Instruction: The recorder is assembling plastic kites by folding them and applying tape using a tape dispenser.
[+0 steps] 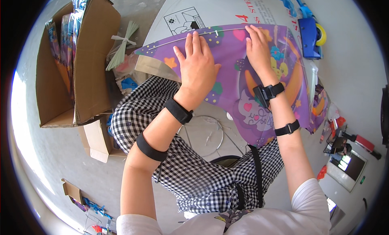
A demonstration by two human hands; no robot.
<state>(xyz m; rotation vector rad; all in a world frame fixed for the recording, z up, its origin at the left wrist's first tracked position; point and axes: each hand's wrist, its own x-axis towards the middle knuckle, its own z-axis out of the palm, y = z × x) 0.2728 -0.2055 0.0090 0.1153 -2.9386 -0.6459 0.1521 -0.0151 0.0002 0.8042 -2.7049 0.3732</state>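
A purple kite sheet (227, 75) with cartoon prints, stars, hearts and yellow dots lies across the near edge of a white board and drapes down over my lap. Along its far edge runs a thin white rod (233, 30), with a small white fitting (216, 33) between my hands. My left hand (195, 69) rests flat on the sheet, its fingers spread and the fingertips at the rod. Farther right, my right hand (259, 56) lies on the sheet with fingers stretched toward the far edge. Neither hand is closed around anything.
The white printed board (219, 10) extends beyond the sheet. A blue tape dispenser (311, 38) stands on its right side. At left are an open cardboard box (91, 60) with shiny packages and a tied bundle of pale sticks (123, 44). Electronics (346, 166) sit at lower right.
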